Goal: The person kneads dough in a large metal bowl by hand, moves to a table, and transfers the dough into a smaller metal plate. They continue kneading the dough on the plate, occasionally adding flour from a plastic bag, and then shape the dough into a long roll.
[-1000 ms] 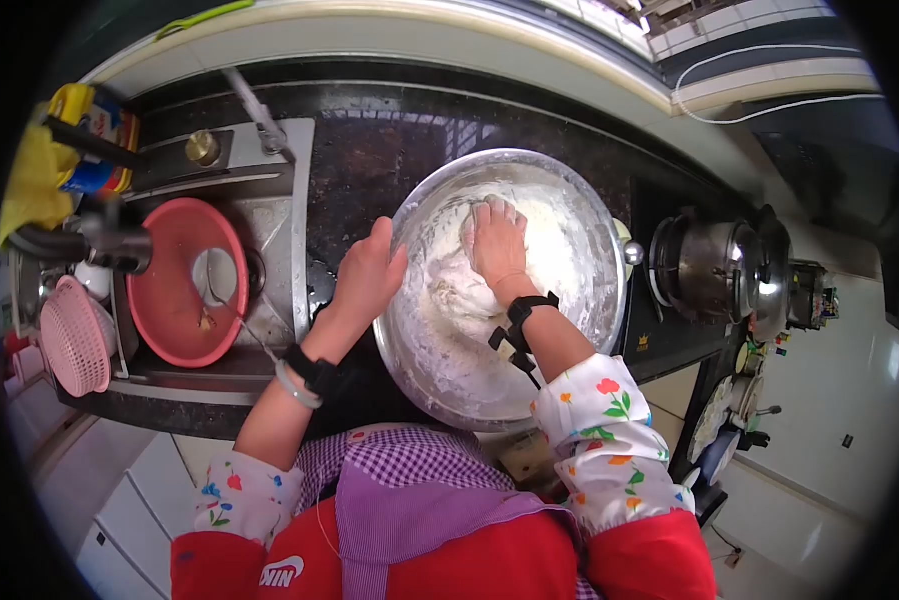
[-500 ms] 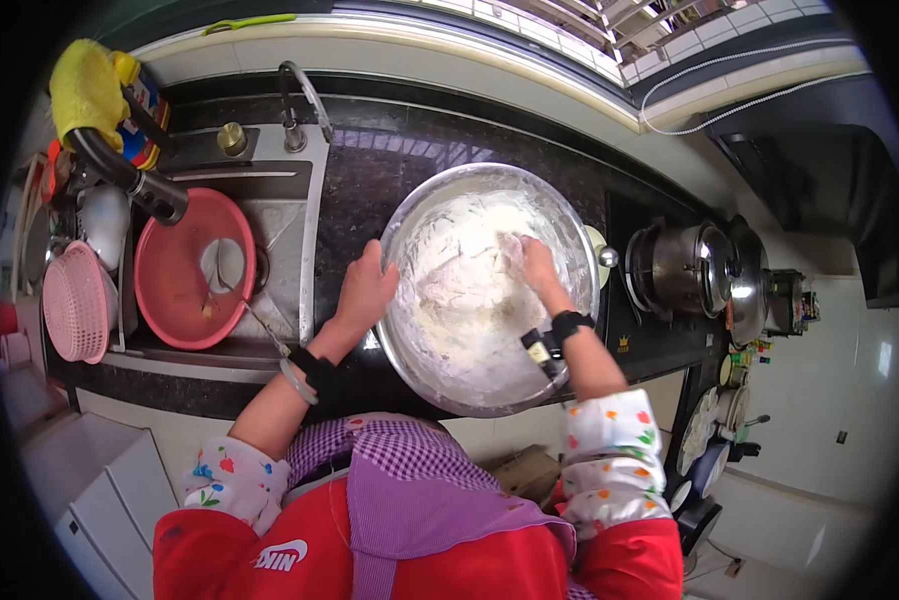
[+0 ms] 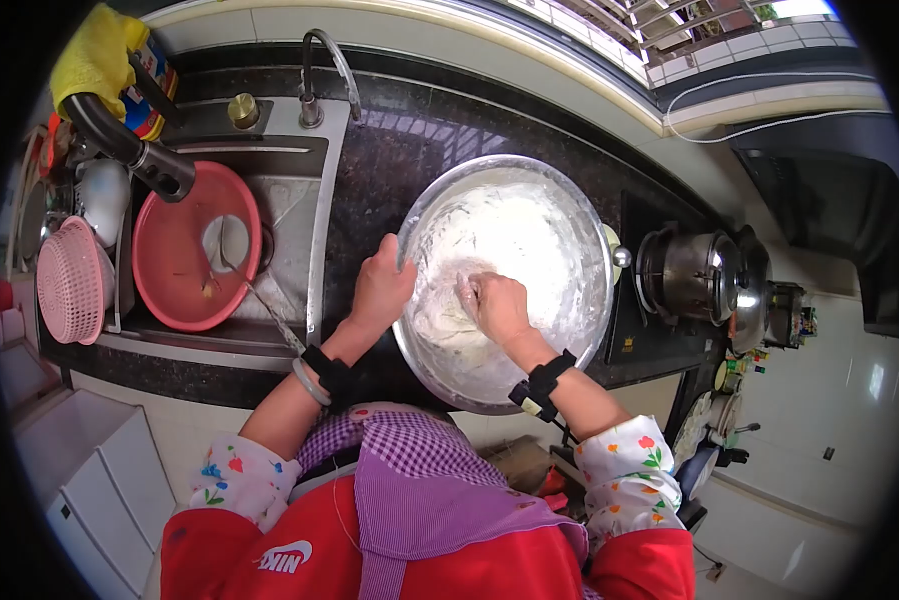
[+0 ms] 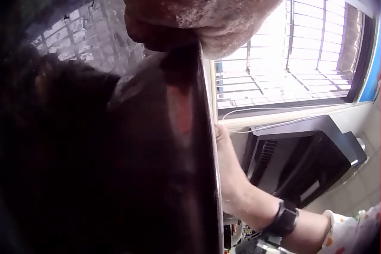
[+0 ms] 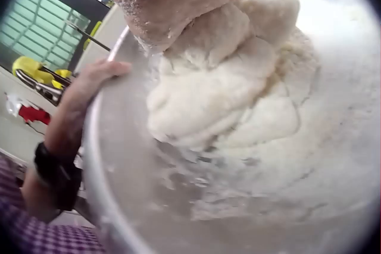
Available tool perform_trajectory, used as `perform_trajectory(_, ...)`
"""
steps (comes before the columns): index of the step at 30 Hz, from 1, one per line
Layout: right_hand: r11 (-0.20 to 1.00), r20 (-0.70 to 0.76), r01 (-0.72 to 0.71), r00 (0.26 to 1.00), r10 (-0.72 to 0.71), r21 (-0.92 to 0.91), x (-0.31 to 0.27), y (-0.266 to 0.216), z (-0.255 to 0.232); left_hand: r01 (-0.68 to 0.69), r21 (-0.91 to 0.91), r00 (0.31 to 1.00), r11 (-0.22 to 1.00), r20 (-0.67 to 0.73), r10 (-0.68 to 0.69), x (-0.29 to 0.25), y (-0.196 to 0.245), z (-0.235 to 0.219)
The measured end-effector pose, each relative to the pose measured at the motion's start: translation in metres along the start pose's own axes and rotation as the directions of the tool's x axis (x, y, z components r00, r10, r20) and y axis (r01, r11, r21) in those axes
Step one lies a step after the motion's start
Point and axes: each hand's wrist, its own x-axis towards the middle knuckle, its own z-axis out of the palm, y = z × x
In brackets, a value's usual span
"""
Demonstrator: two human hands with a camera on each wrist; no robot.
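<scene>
Left hand [image 3: 382,290]: fingers clamped on the rim of the bowl [image 3: 591,270]. Right hand [image 3: 497,305]: fingers curled against dough [image 5: 205,99] beneath, grip indeterminable; hard pressing could skid the bowl.

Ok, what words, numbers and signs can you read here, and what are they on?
"NIK", under a white swoosh, on the red top; any further letter is unclear.
A gold crown sign on the black stove; anything written under it is too small.
Print on the yellow-and-blue packet: too blurred.
No numbers I can read.
</scene>
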Motion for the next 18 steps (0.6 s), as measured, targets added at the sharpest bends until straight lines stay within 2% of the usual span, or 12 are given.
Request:
perform_trajectory(2, 0.999, -0.040, -0.039, 0.998, 0.040, 0.022, 0.004, 0.002, 0.014, 0.020, 0.040, 1.000, 0.999, 0.004, -0.020, -0.001, 0.004, -0.001)
perform_trajectory(4, 0.995, -0.238, -0.068, 0.970, 0.047, -0.079, 0.011, 0.008, 0.032, 0.040, 0.080, 0.999, 0.996, 0.010, -0.041, -0.001, 0.005, -0.001)
perform_trajectory(7, 0.995, -0.284, -0.078, 0.957, 0.056, -0.067, 0.018, 0.016, 0.046, 0.070, 0.086, 0.997, 0.994, 0.023, -0.072, -0.003, 0.002, -0.001)
perform_trajectory(9, 0.993, -0.294, -0.074, 0.955, 0.044, -0.092, 0.026, 0.030, 0.048, 0.039, 0.068, 0.999, 0.997, 0.012, -0.040, -0.004, 0.001, -0.001)
perform_trajectory(11, 0.991, -0.307, -0.067, 0.951, 0.029, -0.115, 0.038, 0.040, 0.048, 0.080, 0.098, 0.996, 0.992, 0.034, -0.084, -0.005, 0.004, -0.002)
perform_trajectory(14, 0.981, -0.304, -0.114, 0.951, 0.062, -0.155, 0.059, 0.046, 0.039, 0.105, 0.046, 0.994, 0.993, 0.024, -0.106, -0.006, 0.004, 0.000)
perform_trajectory(17, 0.984, -0.341, -0.095, 0.939, 0.039, -0.149, 0.078, 0.051, 0.029, 0.066, 0.015, 0.997, 0.998, 0.036, -0.066, -0.004, 0.006, 0.001)
perform_trajectory(18, 0.986, -0.384, -0.090, 0.923, 0.031, -0.137, 0.082, 0.052, 0.029, 0.064, 0.066, 0.997, 0.996, 0.032, -0.066, -0.003, 0.010, 0.001)
